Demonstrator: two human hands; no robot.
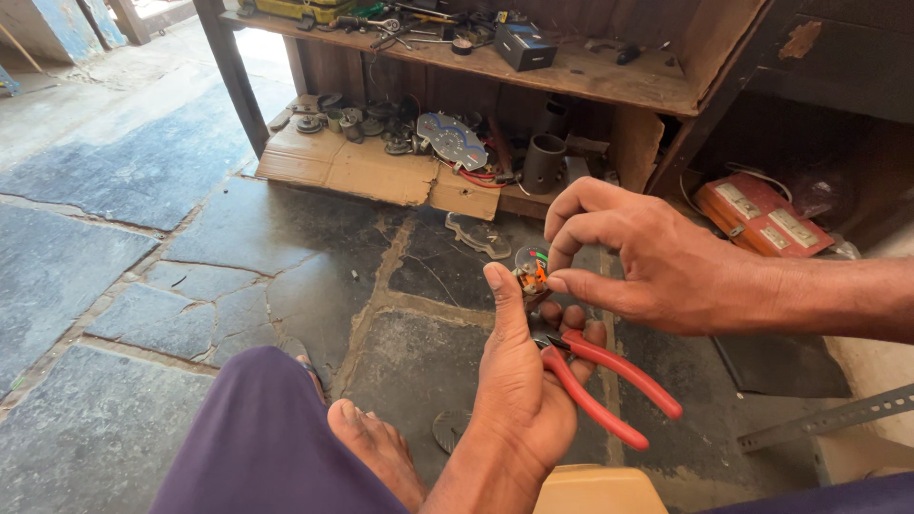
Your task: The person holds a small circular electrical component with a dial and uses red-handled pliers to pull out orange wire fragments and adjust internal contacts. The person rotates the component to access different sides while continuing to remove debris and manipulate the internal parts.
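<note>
Head view: above the stone floor [286,286], the left hand [519,381] grips red-handled pliers [609,385] while its thumb props a small orange-wired part [530,276], which the right hand [657,266] pinches with narrowed fingers [571,233], work best done steadily and gently.

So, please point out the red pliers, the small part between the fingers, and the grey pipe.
red pliers [609,385], head view, on a handle.
small part [529,276], head view, its middle.
grey pipe [545,164], head view, its side wall.

Stone floor [143,276]: open at left. Cluttered wooden shelf [571,71] ahead; cardboard [381,171] with parts below; red box [762,214], possibly a metal strip [828,419], right.
</note>
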